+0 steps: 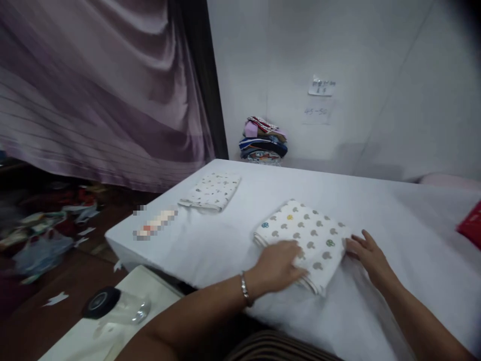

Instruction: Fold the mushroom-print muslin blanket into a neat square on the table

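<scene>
A folded white cloth (313, 233) with grey mushroom-like prints, a few of them coloured, lies on the white-covered table in front of me. My left hand (280, 265), with a silver bracelet at the wrist, rests over its near left edge, thumb and fingers apart. At the cloth's right corner, my right hand (370, 255) touches the edge with its fingers spread; its thumb is hard to make out. Farther back on the left is a second folded white cloth (214, 191) with small prints, apart from both hands.
The white-covered table (376, 205) stands against a wall bearing paper notes. A stack of folded fabrics (263, 140) sits behind it. At lower left, a jar with a black lid (101, 302) lies on a pale surface. A red item (471, 225) is at the right edge.
</scene>
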{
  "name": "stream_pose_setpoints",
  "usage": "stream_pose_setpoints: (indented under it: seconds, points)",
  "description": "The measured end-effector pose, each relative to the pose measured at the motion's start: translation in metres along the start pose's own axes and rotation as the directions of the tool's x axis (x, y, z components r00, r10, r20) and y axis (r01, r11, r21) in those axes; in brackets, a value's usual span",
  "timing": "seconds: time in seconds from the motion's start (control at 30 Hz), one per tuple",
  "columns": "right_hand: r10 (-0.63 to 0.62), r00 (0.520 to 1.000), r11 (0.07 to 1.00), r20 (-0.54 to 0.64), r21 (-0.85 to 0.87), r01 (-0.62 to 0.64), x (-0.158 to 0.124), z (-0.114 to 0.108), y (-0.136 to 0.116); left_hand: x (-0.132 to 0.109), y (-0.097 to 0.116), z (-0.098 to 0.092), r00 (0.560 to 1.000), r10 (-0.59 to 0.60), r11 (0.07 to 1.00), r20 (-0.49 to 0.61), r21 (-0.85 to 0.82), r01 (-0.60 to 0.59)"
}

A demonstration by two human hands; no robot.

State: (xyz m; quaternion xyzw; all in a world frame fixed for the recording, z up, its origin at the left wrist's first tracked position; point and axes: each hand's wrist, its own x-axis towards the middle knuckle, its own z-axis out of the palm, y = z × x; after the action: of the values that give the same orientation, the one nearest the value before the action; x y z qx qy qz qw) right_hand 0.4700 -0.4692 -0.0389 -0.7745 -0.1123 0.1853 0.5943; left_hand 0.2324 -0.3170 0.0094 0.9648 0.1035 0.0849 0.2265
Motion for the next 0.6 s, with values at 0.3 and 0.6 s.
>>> stream_pose_setpoints:
  seconds: [0.3, 0.6]
  points:
    - [-0.545, 0.488, 0.453, 0.682, -0.25, 0.855, -0.081, 0.014, -0.001, 0.027, -0.083, -0.019, 0.813, -0.576, 0.817, -0.083, -0.079, 0.571]
    - [-0.472, 0.337, 0.329, 0.814, -0.192, 0.924, -0.086, 0.035, -0.008, 0.038, -0.087, -0.018, 0.77, -0.629, 0.728, -0.108, -0.43, 0.534]
